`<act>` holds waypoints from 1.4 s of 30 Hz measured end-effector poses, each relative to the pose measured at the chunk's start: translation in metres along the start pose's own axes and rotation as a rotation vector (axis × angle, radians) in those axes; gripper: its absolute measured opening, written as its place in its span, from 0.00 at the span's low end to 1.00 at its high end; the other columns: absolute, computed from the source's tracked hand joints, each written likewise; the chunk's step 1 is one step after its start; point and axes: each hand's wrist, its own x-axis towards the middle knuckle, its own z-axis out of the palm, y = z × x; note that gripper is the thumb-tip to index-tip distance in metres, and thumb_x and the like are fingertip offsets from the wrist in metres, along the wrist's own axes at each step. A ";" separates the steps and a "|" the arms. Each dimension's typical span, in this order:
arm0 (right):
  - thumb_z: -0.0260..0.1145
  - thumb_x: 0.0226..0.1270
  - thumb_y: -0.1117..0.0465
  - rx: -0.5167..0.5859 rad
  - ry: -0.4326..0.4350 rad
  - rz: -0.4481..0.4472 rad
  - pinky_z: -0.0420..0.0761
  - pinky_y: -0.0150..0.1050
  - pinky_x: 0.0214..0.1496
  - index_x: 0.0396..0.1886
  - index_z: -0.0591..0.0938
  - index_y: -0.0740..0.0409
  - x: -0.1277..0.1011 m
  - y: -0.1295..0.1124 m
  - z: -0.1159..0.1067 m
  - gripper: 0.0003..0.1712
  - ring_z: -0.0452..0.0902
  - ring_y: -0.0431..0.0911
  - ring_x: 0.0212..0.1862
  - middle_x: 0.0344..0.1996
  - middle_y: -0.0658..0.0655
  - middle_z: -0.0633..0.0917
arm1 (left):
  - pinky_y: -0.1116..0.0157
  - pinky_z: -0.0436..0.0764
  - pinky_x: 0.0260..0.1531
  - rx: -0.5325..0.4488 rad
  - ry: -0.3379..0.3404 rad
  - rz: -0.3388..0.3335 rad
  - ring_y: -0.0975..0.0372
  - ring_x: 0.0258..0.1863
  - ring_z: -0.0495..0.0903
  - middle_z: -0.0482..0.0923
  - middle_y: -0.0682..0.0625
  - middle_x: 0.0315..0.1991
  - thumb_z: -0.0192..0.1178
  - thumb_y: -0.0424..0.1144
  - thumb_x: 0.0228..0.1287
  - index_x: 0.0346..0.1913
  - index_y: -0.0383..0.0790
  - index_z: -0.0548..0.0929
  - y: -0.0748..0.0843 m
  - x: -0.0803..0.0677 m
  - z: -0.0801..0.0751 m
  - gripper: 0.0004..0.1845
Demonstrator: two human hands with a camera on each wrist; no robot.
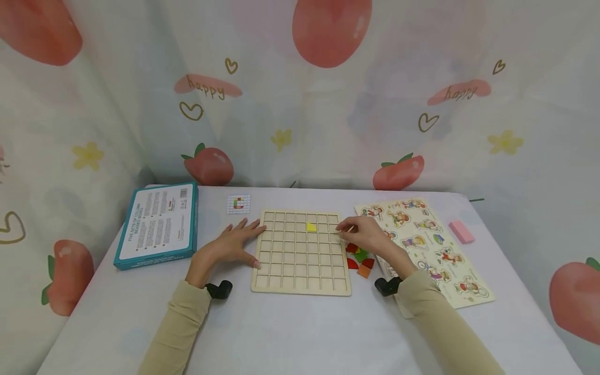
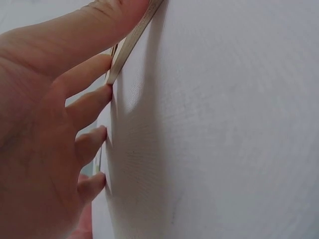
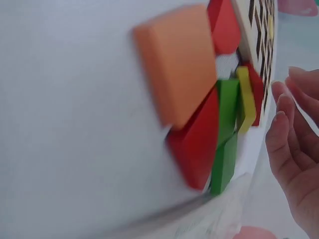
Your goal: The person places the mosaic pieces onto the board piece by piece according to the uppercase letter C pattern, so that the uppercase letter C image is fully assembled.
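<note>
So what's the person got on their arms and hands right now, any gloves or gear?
No gloves: both hands are bare. The left hand and right hand come out of long beige sleeves. A small black camera unit sits at each wrist. No rings or markings show.

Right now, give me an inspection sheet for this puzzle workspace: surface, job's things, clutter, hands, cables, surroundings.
Surface: table under a pale cloth.
Job's things: wooden grid board lying flat, one yellow piece in a cell near its far edge; coloured blocks in a loose pile beside the board's right edge.
Clutter: teal box at left; small pattern card beyond the board; picture puzzle board at right; pink block far right.
Hands: left hand flat, fingers straight against the board's left edge; right hand at the board's right edge above the pile, whether it holds anything cannot be told.
Cables: nothing seen.
Surroundings: strawberry-print curtain behind and to the sides.
</note>
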 end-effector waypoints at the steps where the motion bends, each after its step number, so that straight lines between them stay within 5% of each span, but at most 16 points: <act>1: 0.67 0.71 0.64 -0.005 -0.005 0.006 0.82 0.36 0.35 0.48 0.88 0.63 -0.003 0.002 -0.002 0.11 0.82 0.46 0.36 0.40 0.59 0.88 | 0.40 0.34 0.80 -0.002 -0.004 -0.007 0.45 0.84 0.36 0.48 0.47 0.84 0.80 0.51 0.50 0.81 0.49 0.61 0.000 0.000 0.001 0.56; 16: 0.76 0.64 0.55 -0.057 -0.095 0.117 0.76 0.36 0.35 0.50 0.88 0.58 -0.020 0.016 -0.008 0.18 0.75 0.44 0.35 0.37 0.52 0.86 | 0.39 0.34 0.80 0.003 -0.001 0.003 0.44 0.84 0.36 0.48 0.46 0.84 0.80 0.53 0.51 0.81 0.49 0.61 -0.003 0.005 0.003 0.56; 26: 0.75 0.65 0.57 -0.079 -0.110 0.134 0.76 0.37 0.35 0.49 0.88 0.58 -0.023 0.017 -0.007 0.15 0.75 0.44 0.33 0.33 0.51 0.84 | 0.40 0.34 0.80 -0.009 -0.008 0.010 0.44 0.84 0.36 0.48 0.46 0.84 0.80 0.51 0.51 0.81 0.48 0.61 -0.003 0.001 0.004 0.56; 42: 0.70 0.71 0.61 0.004 -0.032 0.083 0.81 0.35 0.40 0.41 0.88 0.57 -0.022 0.019 -0.010 0.05 0.78 0.44 0.36 0.35 0.52 0.87 | 0.40 0.33 0.80 -0.005 0.008 0.003 0.44 0.84 0.36 0.48 0.47 0.84 0.80 0.52 0.51 0.81 0.49 0.61 -0.003 0.001 0.002 0.56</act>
